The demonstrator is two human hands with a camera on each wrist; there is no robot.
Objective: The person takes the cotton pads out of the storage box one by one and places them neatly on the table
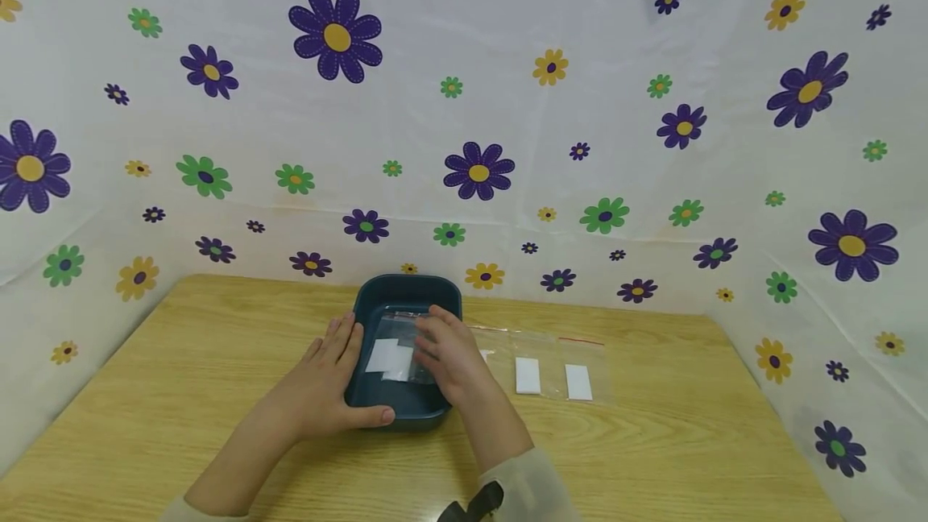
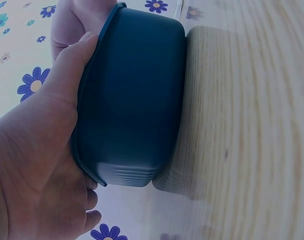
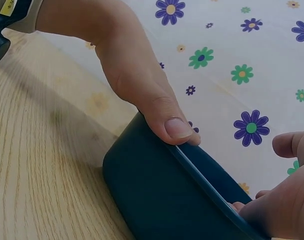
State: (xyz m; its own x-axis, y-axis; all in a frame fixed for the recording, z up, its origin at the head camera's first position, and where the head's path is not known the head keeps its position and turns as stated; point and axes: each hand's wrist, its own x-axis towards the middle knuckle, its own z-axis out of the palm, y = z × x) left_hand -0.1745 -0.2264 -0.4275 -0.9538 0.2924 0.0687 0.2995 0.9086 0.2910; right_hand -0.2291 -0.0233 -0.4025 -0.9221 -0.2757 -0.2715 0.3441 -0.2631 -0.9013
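Note:
A dark blue plastic tub point(image 1: 406, 284) stands on the table with small clear zip bags point(image 1: 391, 357) inside, each bearing a white rectangle. My left hand point(image 1: 322, 389) holds the tub at its left near corner, thumb over the near rim and fingers along the left side. The left wrist view shows this hand point(image 2: 47, 120) against the tub's rim. Reaching over the right rim, my right hand point(image 1: 453, 357) has its fingers down at the bags. In the right wrist view the right hand's point(image 3: 286, 200) thumb stands apart from its fingers, whose tips are hidden inside the tub.
More clear zip bags with white rectangles lie in a row right of the tub, one bag point(image 1: 528, 375) beside another bag point(image 1: 578, 381) with a red seal line. The wooden table point(image 1: 689, 433) ends at a white flower-print cloth point(image 1: 406, 119) at the back and sides.

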